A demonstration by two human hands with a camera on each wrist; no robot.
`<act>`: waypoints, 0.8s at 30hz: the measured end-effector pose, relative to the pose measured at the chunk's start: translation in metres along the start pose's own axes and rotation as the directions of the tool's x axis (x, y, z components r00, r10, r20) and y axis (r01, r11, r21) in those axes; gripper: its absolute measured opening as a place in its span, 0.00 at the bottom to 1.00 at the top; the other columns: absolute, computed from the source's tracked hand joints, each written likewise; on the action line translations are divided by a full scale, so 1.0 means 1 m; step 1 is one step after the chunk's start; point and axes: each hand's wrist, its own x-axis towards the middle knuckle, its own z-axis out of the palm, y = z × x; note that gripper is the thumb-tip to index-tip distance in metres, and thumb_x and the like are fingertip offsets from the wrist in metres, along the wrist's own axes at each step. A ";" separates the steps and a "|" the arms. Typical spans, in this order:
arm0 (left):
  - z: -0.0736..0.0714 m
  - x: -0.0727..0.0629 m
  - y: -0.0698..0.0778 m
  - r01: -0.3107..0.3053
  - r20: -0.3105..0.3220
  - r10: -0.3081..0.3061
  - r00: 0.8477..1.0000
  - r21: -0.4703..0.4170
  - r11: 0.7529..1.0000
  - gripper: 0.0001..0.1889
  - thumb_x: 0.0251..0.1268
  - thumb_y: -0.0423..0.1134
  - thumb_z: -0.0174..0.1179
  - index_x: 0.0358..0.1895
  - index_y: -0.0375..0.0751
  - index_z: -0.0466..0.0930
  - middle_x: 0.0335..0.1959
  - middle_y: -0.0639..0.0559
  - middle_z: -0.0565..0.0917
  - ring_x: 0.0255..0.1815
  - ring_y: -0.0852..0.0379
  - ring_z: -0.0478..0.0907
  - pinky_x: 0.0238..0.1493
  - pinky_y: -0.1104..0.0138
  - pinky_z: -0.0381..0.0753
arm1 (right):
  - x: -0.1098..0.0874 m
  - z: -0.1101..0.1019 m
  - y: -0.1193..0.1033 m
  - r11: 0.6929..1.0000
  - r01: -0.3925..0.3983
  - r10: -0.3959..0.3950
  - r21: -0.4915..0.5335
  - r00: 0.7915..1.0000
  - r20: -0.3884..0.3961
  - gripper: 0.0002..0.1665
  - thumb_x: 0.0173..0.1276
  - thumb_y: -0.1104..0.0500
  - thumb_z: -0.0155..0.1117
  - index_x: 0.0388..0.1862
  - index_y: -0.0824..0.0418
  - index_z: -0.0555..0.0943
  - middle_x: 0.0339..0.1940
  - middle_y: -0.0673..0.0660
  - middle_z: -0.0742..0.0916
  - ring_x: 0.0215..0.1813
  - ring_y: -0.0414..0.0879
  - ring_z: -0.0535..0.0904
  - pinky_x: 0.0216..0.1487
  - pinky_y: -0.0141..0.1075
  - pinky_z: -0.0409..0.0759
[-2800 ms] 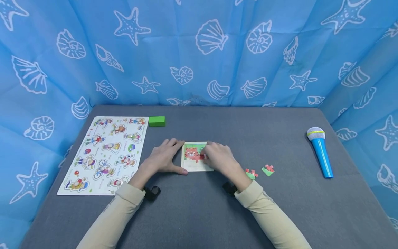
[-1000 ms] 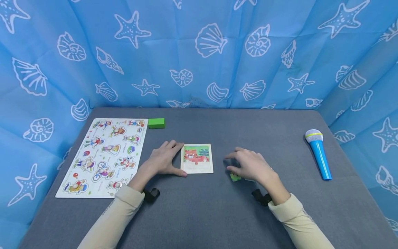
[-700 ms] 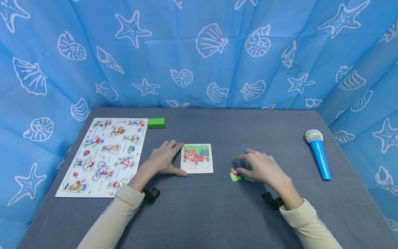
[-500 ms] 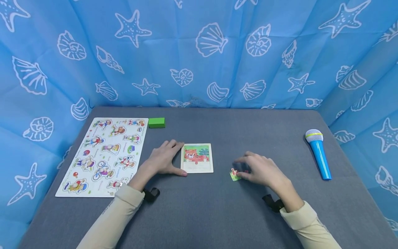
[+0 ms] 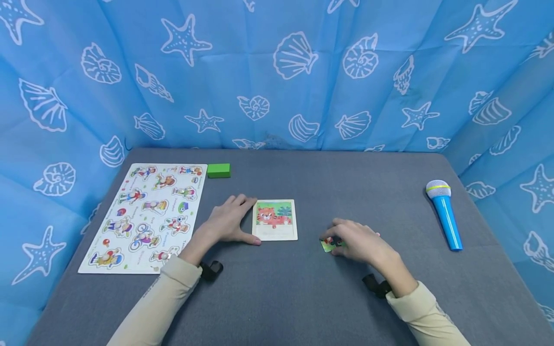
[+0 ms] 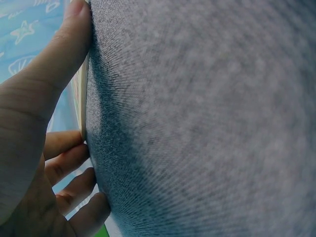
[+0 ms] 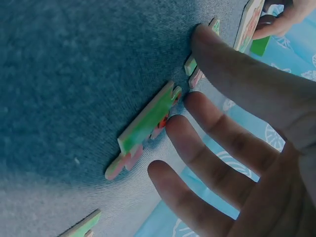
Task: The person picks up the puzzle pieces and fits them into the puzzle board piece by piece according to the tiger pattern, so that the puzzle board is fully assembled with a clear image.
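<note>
In the head view, a small square jigsaw puzzle [image 5: 274,219] with a tiger picture lies mid-table, its lower strip bare. My left hand [image 5: 229,223] rests at its left side, thumb by the lower corner and index finger by the upper one. To the right, my right hand [image 5: 357,242] reaches down over a green and red puzzle piece [image 5: 327,246], thumb and index finger on either side of it. From the right wrist, the fingers are spread apart, and a second green and red piece [image 7: 148,121] lies on the cloth below the fingertips. Another piece [image 7: 81,225] shows at the bottom edge.
A white peg puzzle board [image 5: 144,218] with figures lies at the left, beside a green block [image 5: 219,170]. A blue toy microphone [image 5: 444,215] lies far right. Behind the grey table hangs a blue curtain [image 5: 268,72] with shells and starfish.
My right hand has left the tiger puzzle and moved right to the loose pieces. Lately it shifted slightly left, its index finger lowering to the nearest piece. The left hand stays put.
</note>
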 end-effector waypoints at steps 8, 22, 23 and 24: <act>0.000 0.000 -0.001 0.004 0.008 -0.004 1.000 0.007 1.000 0.61 0.45 0.77 0.70 0.81 0.46 0.59 0.70 0.44 0.71 0.64 0.46 0.71 0.52 0.43 0.80 | 0.000 0.002 0.003 0.999 0.041 -0.041 -0.013 0.999 -0.014 0.21 0.60 0.63 0.78 0.53 0.51 0.89 0.43 0.49 0.85 0.43 0.43 0.81 0.38 0.38 0.79; 0.000 0.000 0.000 0.007 0.014 -0.007 1.000 0.004 1.000 0.61 0.46 0.76 0.70 0.81 0.46 0.59 0.69 0.43 0.71 0.63 0.45 0.71 0.52 0.44 0.80 | 0.000 0.003 0.004 0.997 0.067 -0.067 -0.045 0.998 0.005 0.20 0.60 0.63 0.78 0.52 0.50 0.89 0.41 0.48 0.85 0.42 0.42 0.80 0.38 0.35 0.78; 0.000 0.000 0.000 0.007 0.014 -0.007 1.000 0.006 1.000 0.61 0.46 0.76 0.70 0.81 0.46 0.59 0.69 0.43 0.71 0.63 0.45 0.71 0.52 0.44 0.80 | 0.000 0.003 0.004 0.997 0.068 -0.068 -0.047 0.998 0.001 0.20 0.60 0.62 0.78 0.52 0.50 0.89 0.41 0.48 0.85 0.43 0.43 0.80 0.38 0.36 0.78; 0.000 0.000 0.000 0.007 0.015 -0.007 1.000 0.007 1.000 0.61 0.46 0.76 0.70 0.81 0.46 0.59 0.69 0.43 0.71 0.63 0.45 0.71 0.52 0.44 0.80 | -0.001 0.003 0.004 0.996 0.069 -0.069 -0.048 0.998 -0.003 0.20 0.60 0.62 0.78 0.52 0.50 0.89 0.42 0.49 0.85 0.43 0.43 0.80 0.38 0.36 0.79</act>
